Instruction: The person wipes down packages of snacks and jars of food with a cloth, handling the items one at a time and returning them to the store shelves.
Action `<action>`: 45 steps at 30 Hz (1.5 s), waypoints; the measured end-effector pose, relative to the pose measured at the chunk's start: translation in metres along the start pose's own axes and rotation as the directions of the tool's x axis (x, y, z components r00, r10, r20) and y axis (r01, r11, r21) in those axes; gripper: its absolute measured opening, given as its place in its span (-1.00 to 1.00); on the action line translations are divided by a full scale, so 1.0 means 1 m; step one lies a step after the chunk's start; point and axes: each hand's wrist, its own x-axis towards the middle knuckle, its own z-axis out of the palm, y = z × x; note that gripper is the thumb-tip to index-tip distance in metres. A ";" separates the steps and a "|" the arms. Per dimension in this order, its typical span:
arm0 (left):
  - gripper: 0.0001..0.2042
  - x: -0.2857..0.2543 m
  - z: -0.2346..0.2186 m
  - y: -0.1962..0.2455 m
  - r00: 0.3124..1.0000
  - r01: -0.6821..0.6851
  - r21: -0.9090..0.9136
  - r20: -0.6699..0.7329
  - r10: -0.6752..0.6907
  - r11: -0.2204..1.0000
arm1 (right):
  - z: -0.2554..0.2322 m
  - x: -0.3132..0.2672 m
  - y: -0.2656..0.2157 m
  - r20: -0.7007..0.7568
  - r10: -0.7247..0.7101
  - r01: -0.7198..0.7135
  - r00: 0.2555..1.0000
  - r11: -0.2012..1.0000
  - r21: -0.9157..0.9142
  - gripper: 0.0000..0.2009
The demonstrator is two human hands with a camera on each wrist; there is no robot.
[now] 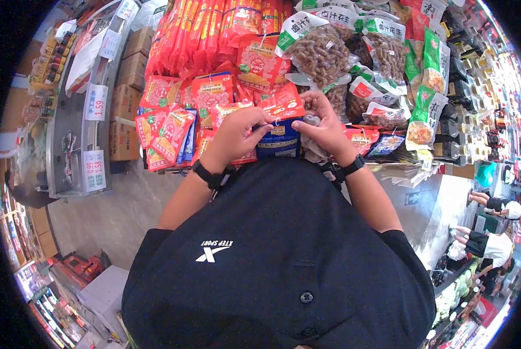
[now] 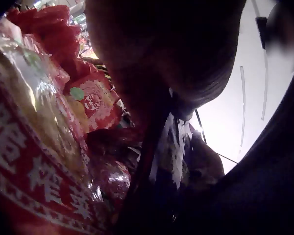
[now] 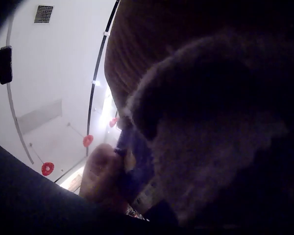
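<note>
In the head view a red packet [image 1: 282, 103] lies between the two hands, above a blue packet [image 1: 279, 139]. The left hand [image 1: 237, 136] pinches the red packet's lower left edge between thumb and fingers. At the packet's right end is the right hand [image 1: 325, 131], its fingers curled round that edge and the thumb near the blue packet. A grey cloth [image 1: 313, 145] sits under the right palm; in the right wrist view this cloth [image 3: 215, 142] covers much of the picture. The left wrist view is dark around the left hand [image 2: 166, 49], with red packets [image 2: 95, 100] beside it.
Red packets [image 1: 167, 131] hang at the left of the display, with bags of brown snacks [image 1: 321, 55] at the right. A metal counter with price signs [image 1: 96, 103] stands at the far left. Two people [image 1: 496, 244] are in the aisle at the right.
</note>
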 end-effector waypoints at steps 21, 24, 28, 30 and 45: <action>-0.84 0.037 0.026 -0.022 0.733 0.038 -0.701 -0.465 -0.497 0.712 | -0.010 -0.003 0.001 0.091 0.199 -0.184 0.976 0.972 -0.147 -0.20; -0.82 0.037 0.028 -0.036 0.680 0.104 -0.794 -0.382 -0.626 0.598 | -0.014 -0.001 0.007 0.137 0.212 -0.183 0.968 0.964 -0.195 -0.17; -0.82 0.044 0.029 -0.036 0.615 0.120 -0.807 -0.396 -0.682 0.578 | -0.009 0.007 0.013 0.154 0.201 -0.158 0.967 0.955 -0.253 -0.20; -0.83 0.045 0.028 -0.039 0.598 0.109 -0.823 -0.394 -0.698 0.557 | -0.003 0.011 0.011 0.166 0.210 -0.174 0.963 0.963 -0.206 -0.23; -0.11 -0.002 0.006 -0.010 0.999 0.003 0.420 0.043 -0.023 0.908 | 0.006 0.021 0.011 0.084 0.236 -0.208 0.968 0.945 -0.253 -0.33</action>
